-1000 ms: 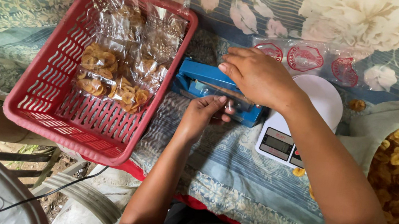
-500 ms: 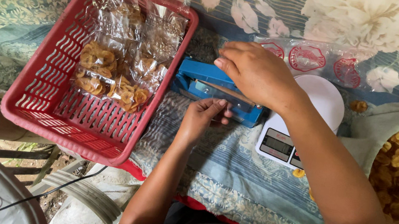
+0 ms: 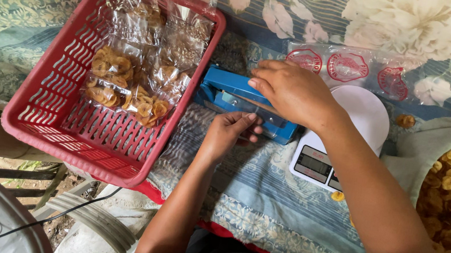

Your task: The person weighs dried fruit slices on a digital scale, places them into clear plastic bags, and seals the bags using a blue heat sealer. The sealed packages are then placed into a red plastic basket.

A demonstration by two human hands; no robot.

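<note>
The left hand [image 3: 228, 134] has shifted only slightly over the last second, its grip pinching a clear bag's edge [image 3: 195, 134] at the front of the blue heat sealer [image 3: 240, 100]. Just beyond, the right hand [image 3: 294, 92] still presses the sealer's bar down, palm flat and closed on nothing, so sealing seems under way. Behind sits a white scale [image 3: 346, 136]; left, a red basket [image 3: 57, 122] of packed chips.

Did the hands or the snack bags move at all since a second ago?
Hardly anything moved. The right hand stays pressed on top of the blue heat sealer, and the left hand keeps its place at the sealer's front edge, fingers on a clear bag there. The red basket with its bags of chips and the white scale lie as before.
</note>
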